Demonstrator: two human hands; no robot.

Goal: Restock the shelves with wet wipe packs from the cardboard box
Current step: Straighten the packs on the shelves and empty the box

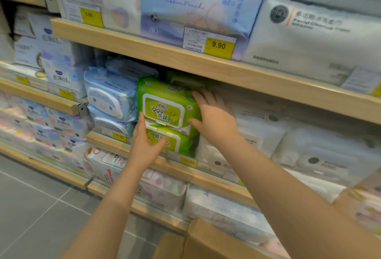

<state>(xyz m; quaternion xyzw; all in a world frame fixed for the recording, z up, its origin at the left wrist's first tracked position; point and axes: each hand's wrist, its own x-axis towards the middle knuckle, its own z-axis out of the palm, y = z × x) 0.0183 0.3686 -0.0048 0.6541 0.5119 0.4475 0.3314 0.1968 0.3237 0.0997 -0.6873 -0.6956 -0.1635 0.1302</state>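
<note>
Hands at the middle wooden shelf [132,149], seating the top green plastic wet wipe pack with a white flip lid [165,108]. It lies stacked on a second green pack [177,141], with light blue cartoon-print wipe packs [109,98] touching on the left and white soft packs [259,126] on the right. Left hand [144,145]: fingers straight and loosely spread, fingertips against the top pack's lower left corner, thumb across the lower pack's face. Right hand [214,116]: fingers extended flat along the top pack's right edge, slightly fanned; no curl round it. Brown cardboard box [206,240] sits near, bottom of view, contents not visible.

Judgement: final squaring-up of this pack. Press evenly from both sides, slide it back until its front lines up with the pack below, lid facing out, clear of the yellow price tag [188,162]. Uneven push could tilt the stack.
</note>
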